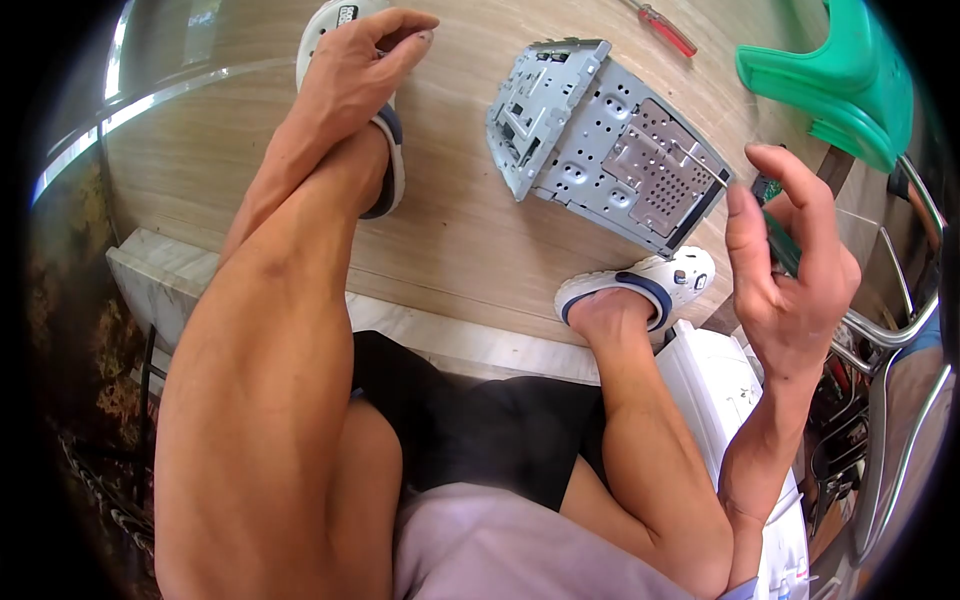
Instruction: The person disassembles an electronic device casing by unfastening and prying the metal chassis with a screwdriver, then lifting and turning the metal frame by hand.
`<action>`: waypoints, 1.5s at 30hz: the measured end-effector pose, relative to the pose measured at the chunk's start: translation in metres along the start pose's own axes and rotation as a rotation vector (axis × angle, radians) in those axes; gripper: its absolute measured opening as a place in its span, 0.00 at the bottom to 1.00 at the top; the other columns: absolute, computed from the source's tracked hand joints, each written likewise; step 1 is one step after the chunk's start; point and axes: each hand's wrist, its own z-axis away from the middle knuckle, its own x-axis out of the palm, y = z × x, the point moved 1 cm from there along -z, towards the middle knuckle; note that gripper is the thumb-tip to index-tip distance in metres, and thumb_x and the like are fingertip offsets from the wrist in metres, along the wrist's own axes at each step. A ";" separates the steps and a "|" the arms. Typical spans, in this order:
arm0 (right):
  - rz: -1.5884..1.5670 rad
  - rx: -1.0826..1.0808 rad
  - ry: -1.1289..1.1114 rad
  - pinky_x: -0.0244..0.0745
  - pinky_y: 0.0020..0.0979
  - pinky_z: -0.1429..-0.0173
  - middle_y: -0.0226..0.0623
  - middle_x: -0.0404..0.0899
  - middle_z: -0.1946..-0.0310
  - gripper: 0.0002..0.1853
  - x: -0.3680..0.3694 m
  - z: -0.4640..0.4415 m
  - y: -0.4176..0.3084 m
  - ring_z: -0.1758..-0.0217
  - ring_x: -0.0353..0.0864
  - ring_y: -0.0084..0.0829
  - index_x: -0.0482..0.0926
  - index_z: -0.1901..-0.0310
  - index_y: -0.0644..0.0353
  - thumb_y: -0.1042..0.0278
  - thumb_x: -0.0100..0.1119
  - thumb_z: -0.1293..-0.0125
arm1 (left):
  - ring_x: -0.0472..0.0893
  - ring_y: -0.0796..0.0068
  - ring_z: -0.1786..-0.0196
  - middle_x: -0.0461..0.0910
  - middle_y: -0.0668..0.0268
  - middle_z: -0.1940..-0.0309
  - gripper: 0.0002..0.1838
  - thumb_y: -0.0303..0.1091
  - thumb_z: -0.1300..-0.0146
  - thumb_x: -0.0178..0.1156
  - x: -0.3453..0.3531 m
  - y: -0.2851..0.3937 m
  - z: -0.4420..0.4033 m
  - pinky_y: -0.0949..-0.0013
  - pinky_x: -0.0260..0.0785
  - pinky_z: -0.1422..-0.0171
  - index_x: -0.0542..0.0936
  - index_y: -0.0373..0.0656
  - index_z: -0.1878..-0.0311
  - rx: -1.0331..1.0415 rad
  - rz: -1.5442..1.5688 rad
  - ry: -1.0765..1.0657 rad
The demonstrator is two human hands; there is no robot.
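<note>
My right hand [795, 250] holds a screwdriver with a green handle [782, 246]; its thin metal shaft points up and left over the perforated plate of a grey metal computer case [610, 140]. The case lies on the tiled floor, its slotted end panel toward the left. Whether the screwdriver tip touches the plate, I cannot tell. My left hand [365, 60] is over my left shoe at the top, wrist by the shin, with thumb and index finger extended and apart. Nothing shows between those fingers; the others are curled and partly hidden.
A red-handled screwdriver [668, 30] lies on the floor [450, 260] above the case. At the upper right is a green plastic stool [850, 85]. White clogs [690, 275] are on my feet. A white object [715, 385] stands beside my right leg, near metal chair legs [890, 340].
</note>
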 end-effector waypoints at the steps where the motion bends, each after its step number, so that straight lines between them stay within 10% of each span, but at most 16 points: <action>1: -0.005 -0.070 0.022 0.71 0.24 0.68 0.33 0.79 0.74 0.09 0.001 -0.002 0.000 0.75 0.74 0.23 0.82 0.52 0.62 0.71 0.67 0.33 | 0.81 0.79 0.52 0.86 0.66 0.58 0.17 0.37 0.27 0.58 0.000 0.000 0.000 0.73 0.71 0.43 0.83 0.39 0.42 0.005 -0.005 0.004; 45: 0.070 -0.102 -0.054 0.71 0.22 0.67 0.33 0.81 0.72 0.11 -0.002 -0.010 -0.003 0.73 0.76 0.20 0.83 0.48 0.60 0.72 0.66 0.31 | 0.83 0.73 0.61 0.85 0.60 0.66 0.15 0.34 0.29 0.59 -0.004 0.007 -0.001 0.68 0.75 0.54 0.83 0.34 0.46 -0.053 0.079 0.022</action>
